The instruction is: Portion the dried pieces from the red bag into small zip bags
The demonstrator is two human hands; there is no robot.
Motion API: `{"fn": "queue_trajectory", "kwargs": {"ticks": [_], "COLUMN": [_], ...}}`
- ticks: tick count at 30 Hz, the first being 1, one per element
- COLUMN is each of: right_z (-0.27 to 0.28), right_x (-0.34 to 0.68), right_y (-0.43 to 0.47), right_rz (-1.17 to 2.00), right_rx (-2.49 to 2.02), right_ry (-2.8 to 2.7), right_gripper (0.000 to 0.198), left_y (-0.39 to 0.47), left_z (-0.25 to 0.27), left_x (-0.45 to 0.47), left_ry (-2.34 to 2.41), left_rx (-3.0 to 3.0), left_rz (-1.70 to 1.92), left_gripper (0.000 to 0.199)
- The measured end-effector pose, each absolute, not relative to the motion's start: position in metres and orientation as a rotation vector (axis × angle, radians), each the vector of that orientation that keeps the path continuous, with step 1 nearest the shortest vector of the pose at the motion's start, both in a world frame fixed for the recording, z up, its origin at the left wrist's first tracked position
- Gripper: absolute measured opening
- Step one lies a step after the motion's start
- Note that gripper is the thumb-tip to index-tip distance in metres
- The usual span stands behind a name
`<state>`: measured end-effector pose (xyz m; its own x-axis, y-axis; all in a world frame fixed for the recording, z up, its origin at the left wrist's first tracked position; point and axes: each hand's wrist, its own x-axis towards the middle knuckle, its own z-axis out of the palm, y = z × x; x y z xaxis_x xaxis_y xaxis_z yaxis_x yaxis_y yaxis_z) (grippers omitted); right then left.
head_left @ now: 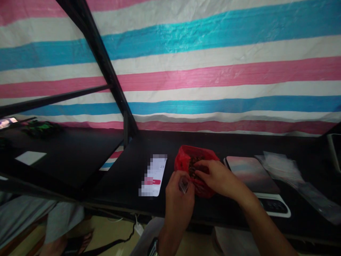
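Observation:
A red plastic bag (183, 156) stands with its mouth wide on the black table, full of small dark brown pieces (194, 164) whose kind I cannot make out. My right hand (215, 176) reaches into its mouth from the right. Its fingertips touch the brown pieces, with thumb and forefinger apart. At the near left of the red bag, my left hand (179, 195) is closed around a small clear plastic bag (183, 184), holding its opening upward. The lower part of the clear bag is hidden inside my fingers.
A phone (154, 176) with a lit screen lies left of the red bag. On the right are a digital scale (275, 205) with a shiny plate (250, 174) and several clear plastic bags (282, 167). Black frame posts (106, 67) rise at left; another person's leg (62, 220) shows below.

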<state>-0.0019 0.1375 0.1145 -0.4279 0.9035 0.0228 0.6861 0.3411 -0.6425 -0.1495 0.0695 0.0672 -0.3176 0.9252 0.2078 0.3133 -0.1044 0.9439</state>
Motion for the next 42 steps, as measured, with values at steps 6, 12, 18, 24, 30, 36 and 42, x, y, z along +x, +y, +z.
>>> {"fn": "queue_trajectory", "kwargs": {"ticks": [6, 12, 18, 24, 30, 36, 42], "right_z": [0.116, 0.117, 0.136, 0.151, 0.145, 0.146, 0.155], "right_x": [0.006, 0.017, 0.032, 0.032, 0.021, 0.015, 0.003], "right_y": [0.138, 0.140, 0.140, 0.129, 0.122, 0.114, 0.105], "right_rz": [1.086, 1.147, 1.150, 1.039, 0.918, 0.675, 0.670], "right_rx": [-1.355, -1.319, -1.266, -1.257, -1.266, -1.404, -1.420], "right_ry": [-2.073, -1.891, -1.641, -1.635, -1.784, -1.890, -1.945], "right_gripper": [0.028, 0.026, 0.027, 0.027, 0.020, 0.011, 0.012], "left_y": [0.066, 0.064, 0.081, 0.104, 0.108, 0.111, 0.109], "left_z": [0.070, 0.078, 0.089, 0.077, 0.070, 0.064, 0.065], "left_x": [-0.148, -0.134, -0.110, -0.100, -0.099, -0.100, -0.100], "left_ry": [1.767, 1.678, 1.386, 1.407, 1.398, 1.471, 1.505], "left_rx": [1.429, 1.317, 1.245, 1.145, 1.119, 1.173, 1.201], "left_rz": [1.542, 1.873, 1.829, 1.692, 1.702, 1.684, 1.601], "left_gripper": [0.012, 0.029, 0.032, 0.033, 0.039, 0.040, 0.042]}}
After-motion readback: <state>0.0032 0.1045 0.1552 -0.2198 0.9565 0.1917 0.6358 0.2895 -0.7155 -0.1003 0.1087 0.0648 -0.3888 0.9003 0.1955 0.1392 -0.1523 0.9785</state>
